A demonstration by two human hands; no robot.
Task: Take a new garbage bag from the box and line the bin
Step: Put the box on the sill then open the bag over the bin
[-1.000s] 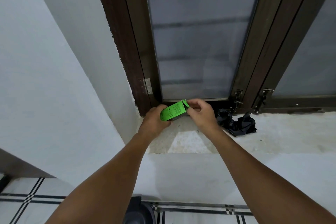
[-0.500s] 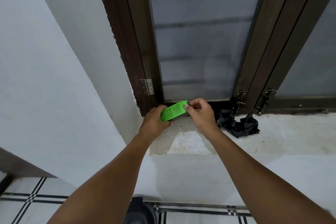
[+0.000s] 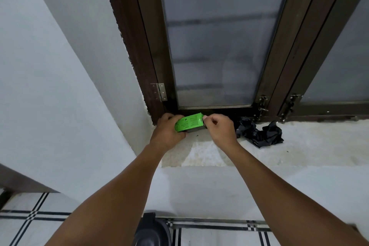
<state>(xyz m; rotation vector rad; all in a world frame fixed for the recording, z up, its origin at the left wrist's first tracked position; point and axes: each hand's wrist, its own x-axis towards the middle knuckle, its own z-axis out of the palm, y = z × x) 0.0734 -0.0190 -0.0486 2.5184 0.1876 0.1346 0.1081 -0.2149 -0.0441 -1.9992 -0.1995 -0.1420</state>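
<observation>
A small bright green box (image 3: 189,125) with printed text is held just above the white window ledge (image 3: 311,146). My left hand (image 3: 166,133) grips its left end from below. My right hand (image 3: 219,130) pinches the box's right end, where the flap now lies flat against it. A crumpled black garbage bag (image 3: 259,133) lies on the ledge just right of my right hand. The dark rounded top of a bin (image 3: 151,231) shows on the floor at the bottom edge, between my forearms; most of it is out of frame.
A dark-framed window with frosted glass (image 3: 217,36) rises behind the ledge, with a hinge (image 3: 160,91) at the left and latches (image 3: 263,104) at the right. A white wall (image 3: 50,86) stands on the left. White floor tiles with black stripes (image 3: 30,215) lie below.
The raised flap at the box's right end has been pressed down flat by my right fingers. Both hands and the box stayed nearly in place over the ledge.
</observation>
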